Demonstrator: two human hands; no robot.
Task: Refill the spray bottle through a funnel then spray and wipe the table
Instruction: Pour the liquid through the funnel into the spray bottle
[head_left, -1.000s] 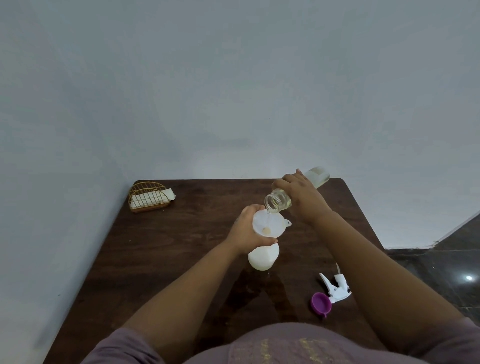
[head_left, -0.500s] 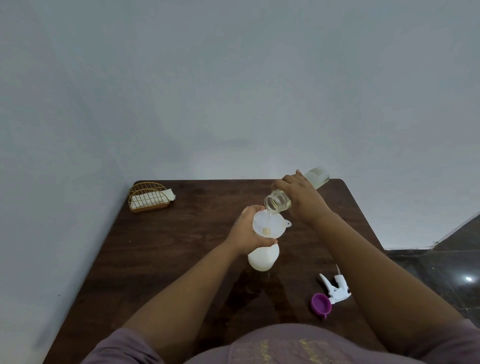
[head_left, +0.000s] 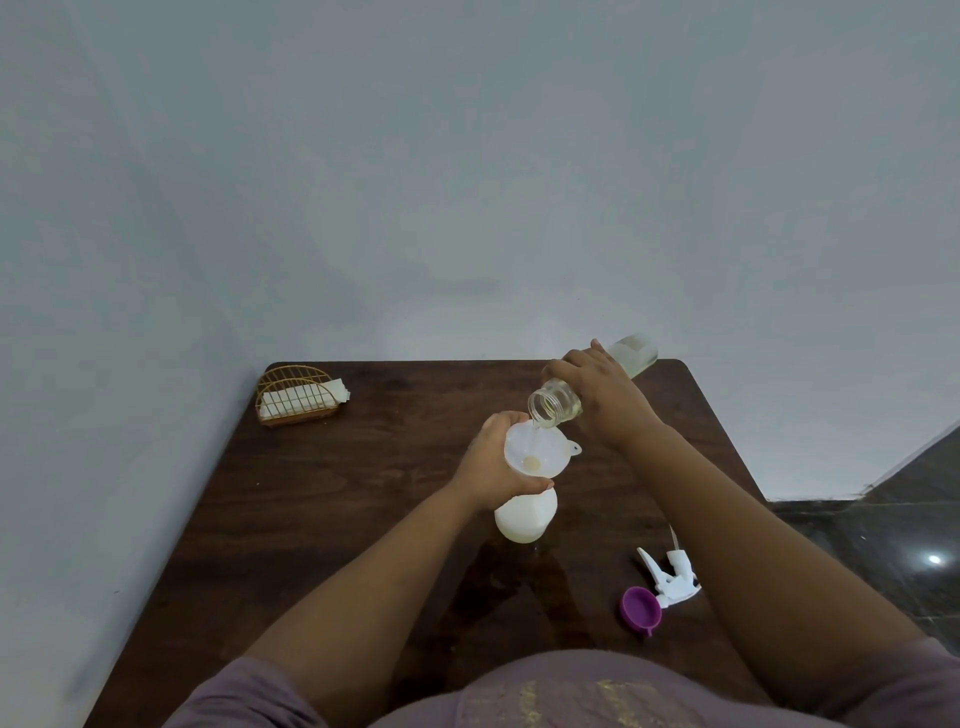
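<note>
Dark table (head_left: 332, 519): two bottles, one funnel (head_left: 535, 454), two hands.

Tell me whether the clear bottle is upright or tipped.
Tipped. The right hand holds the clear bottle slanted, open mouth down over the funnel, a thin stream running in.

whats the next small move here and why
Probably keep the clear bottle tilted and pour slowly: the right hand holds its mouth over the white funnel, liquid pools at the funnel's hole, and the left hand steadies the spray bottle.
</note>
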